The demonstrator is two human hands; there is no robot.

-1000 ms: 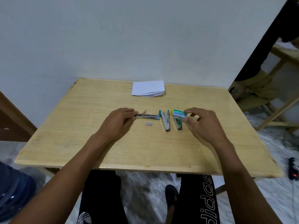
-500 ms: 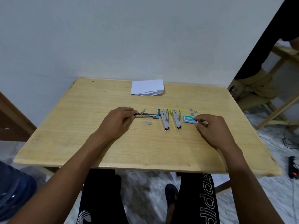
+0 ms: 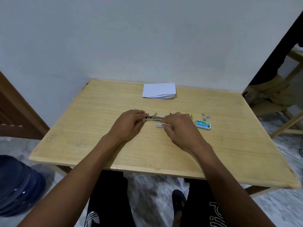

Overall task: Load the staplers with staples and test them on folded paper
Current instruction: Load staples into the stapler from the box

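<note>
An opened metal stapler (image 3: 153,118) lies at the middle of the wooden table (image 3: 98,122). My left hand (image 3: 130,123) pinches its left end. My right hand (image 3: 177,126) reaches over its right end, fingers bent, and hides most of two other staplers; only a yellow tip (image 3: 192,115) and a teal tip (image 3: 170,113) show. A grey staple strip (image 3: 160,126) lies just in front of the open stapler, by my right thumb. A green staple box (image 3: 203,124) sits to the right. Folded white paper (image 3: 158,91) rests at the far edge.
Loose staple pieces (image 3: 205,116) lie behind the box. A blue water jug (image 3: 18,185) stands on the floor at left. A wooden chair and a seated person (image 3: 277,92) are at right. My legs show under the table's near edge.
My right hand let go of the staple box, which now lies on the table, and moved left to the open stapler. My left hand has stayed on the stapler's end.
</note>
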